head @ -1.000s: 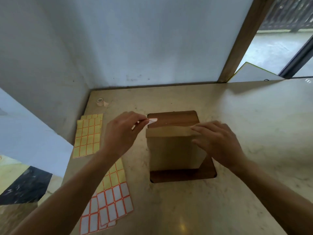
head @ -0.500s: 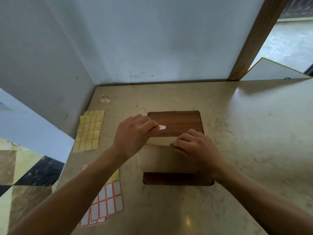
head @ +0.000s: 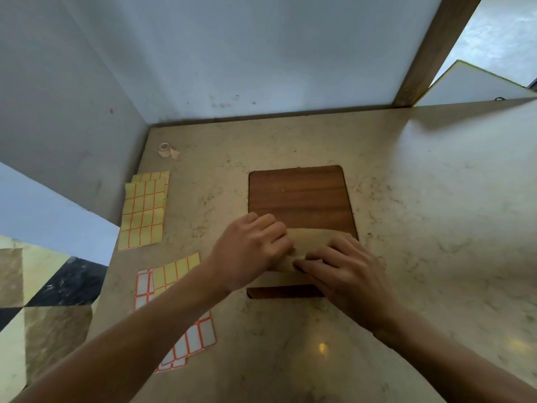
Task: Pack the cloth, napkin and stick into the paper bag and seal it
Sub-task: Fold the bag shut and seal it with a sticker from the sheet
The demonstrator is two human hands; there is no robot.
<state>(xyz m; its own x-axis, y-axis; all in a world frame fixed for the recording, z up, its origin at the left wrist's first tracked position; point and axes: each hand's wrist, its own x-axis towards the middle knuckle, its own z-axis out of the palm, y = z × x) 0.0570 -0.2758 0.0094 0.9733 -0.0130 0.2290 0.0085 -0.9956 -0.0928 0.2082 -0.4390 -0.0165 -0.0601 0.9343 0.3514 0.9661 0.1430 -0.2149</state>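
Head view: left hand (head: 250, 251) and right hand (head: 343, 269) pressed flat on folded bag (head: 311, 242), fingers together, board (head: 299, 196) just beyond.

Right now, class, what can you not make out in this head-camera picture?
- Head view: contents of the folded brown paper bag; its paper hides them.
- Seal sticker: under the left hand and right hand, unseen.
- Small pale tape roll: too small for detail.
- White-and-orange label sheets: partly behind the left forearm.
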